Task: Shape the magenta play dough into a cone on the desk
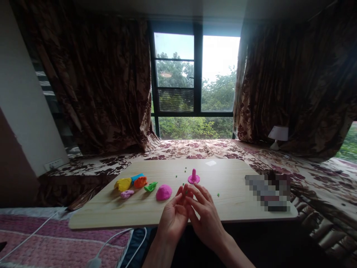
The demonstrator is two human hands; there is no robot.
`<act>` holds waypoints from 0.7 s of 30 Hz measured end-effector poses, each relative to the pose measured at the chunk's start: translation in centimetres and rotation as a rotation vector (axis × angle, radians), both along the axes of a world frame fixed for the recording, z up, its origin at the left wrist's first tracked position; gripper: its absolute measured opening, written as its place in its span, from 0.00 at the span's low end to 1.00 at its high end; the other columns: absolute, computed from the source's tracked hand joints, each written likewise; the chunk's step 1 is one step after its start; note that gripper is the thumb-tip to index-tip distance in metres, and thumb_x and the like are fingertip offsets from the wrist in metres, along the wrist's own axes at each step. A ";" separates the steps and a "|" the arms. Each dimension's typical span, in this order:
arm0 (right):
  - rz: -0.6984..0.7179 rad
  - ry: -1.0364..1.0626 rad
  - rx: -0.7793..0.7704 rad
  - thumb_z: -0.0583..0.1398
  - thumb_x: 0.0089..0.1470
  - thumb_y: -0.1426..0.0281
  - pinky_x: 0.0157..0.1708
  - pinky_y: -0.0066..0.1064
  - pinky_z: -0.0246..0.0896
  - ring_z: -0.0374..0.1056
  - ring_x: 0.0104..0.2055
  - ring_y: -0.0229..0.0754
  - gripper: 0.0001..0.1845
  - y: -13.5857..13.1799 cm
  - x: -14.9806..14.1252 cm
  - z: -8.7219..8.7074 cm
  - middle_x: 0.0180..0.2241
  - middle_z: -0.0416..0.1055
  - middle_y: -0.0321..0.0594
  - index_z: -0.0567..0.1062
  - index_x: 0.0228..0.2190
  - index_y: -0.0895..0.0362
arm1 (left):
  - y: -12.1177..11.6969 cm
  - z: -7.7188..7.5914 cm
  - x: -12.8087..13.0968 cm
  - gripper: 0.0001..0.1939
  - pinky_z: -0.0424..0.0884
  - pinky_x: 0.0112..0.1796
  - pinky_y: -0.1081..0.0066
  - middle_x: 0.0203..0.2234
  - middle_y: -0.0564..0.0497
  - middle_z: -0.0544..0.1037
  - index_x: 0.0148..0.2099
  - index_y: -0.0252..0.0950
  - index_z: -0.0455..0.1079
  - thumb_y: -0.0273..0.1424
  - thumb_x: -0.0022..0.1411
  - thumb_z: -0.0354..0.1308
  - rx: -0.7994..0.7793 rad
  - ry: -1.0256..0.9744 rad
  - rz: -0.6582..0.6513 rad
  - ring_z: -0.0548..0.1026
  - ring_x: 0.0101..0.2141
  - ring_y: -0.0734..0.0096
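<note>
Above the near part of the table my left hand [173, 214] is turned palm up with its fingers curled. My right hand [208, 214] reaches over from the right, fingers bent, its tips meeting those of my left hand. A tiny piece of green modelling clay [186, 192] shows between the fingertips of both hands. Just beyond them a pink clay figure [193, 176] stands upright, a short stem on a round flat base. To the left of my hands sits a rounded pink clay lump [164, 192]. Another small green clay bit [218, 194] lies to the right.
Yellow clay [122, 184], blue clay [137, 178], orange clay [140, 182], light pink clay [127, 194] and green clay [151, 187] lie on the left of the wooden table [237, 212]. Several green crumbs dot its middle. A blurred-out object [267, 193] rests at the right edge.
</note>
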State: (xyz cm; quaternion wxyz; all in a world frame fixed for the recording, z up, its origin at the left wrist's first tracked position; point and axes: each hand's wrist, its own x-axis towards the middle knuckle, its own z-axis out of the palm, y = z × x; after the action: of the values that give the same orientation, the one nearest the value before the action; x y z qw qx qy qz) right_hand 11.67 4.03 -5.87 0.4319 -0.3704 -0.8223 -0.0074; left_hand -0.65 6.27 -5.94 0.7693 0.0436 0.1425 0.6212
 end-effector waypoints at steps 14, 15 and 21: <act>0.093 0.058 -0.037 0.53 0.55 0.76 0.59 0.44 0.41 0.55 0.57 0.42 0.17 -0.7 -0.2 1.4 0.46 0.70 0.34 0.70 0.45 0.50 | 0.3 -0.8 0.3 0.19 0.76 0.32 0.75 0.35 0.42 0.77 0.51 0.30 0.62 0.13 0.60 0.44 -0.042 0.006 0.027 0.79 0.35 0.68; 0.086 0.065 -0.024 0.54 0.55 0.76 0.59 0.45 0.42 0.54 0.58 0.43 0.16 -0.6 -0.2 1.3 0.47 0.70 0.34 0.71 0.43 0.50 | 0.4 -0.8 0.3 0.19 0.76 0.31 0.76 0.34 0.42 0.77 0.51 0.30 0.62 0.14 0.60 0.44 -0.046 0.005 0.024 0.79 0.34 0.68; 0.042 0.028 0.033 0.55 0.52 0.76 0.59 0.46 0.43 0.48 0.60 0.48 0.16 -0.4 -0.2 1.1 0.50 0.67 0.36 0.73 0.42 0.52 | 0.3 -0.5 0.3 0.16 0.76 0.31 0.75 0.29 0.43 0.79 0.52 0.27 0.62 0.19 0.64 0.42 -0.060 -0.008 -0.005 0.79 0.31 0.68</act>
State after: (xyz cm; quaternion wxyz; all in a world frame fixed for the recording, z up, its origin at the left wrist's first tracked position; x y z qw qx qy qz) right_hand 11.50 3.65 -4.78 0.4494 -0.3460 -0.8236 -0.0070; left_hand -0.33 6.55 -6.49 0.7724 0.0185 0.1579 0.6149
